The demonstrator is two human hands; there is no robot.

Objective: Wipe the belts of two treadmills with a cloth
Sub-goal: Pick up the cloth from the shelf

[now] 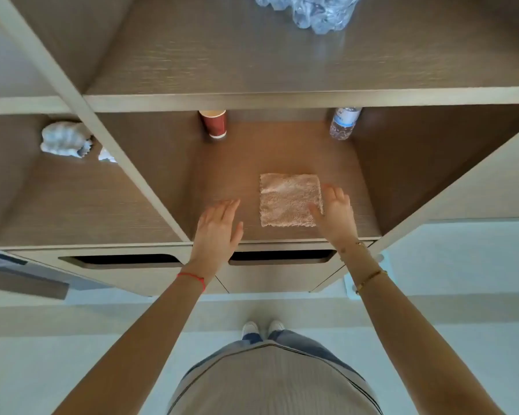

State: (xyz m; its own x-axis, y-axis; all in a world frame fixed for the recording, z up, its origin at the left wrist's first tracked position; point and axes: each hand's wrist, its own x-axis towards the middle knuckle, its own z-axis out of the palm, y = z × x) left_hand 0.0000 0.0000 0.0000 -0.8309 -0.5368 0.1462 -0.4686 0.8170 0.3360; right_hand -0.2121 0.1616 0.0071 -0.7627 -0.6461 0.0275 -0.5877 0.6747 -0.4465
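On shelf [222, 175]: cloth [288, 200] corner hidden under spread right hand [336, 212]; left hand [218, 226] spread.

— Any writing you can make out?
— Nothing readable. The water bottle [343, 122] at the back of the shelf has a white label with blue marks, perhaps a logo, too blurred to read.
— And the red paper cup [214, 123]?
— Plain red and white, no lettering visible.

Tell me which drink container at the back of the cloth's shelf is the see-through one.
The plastic water bottle at the back right; the red paper cup at the back left is opaque.
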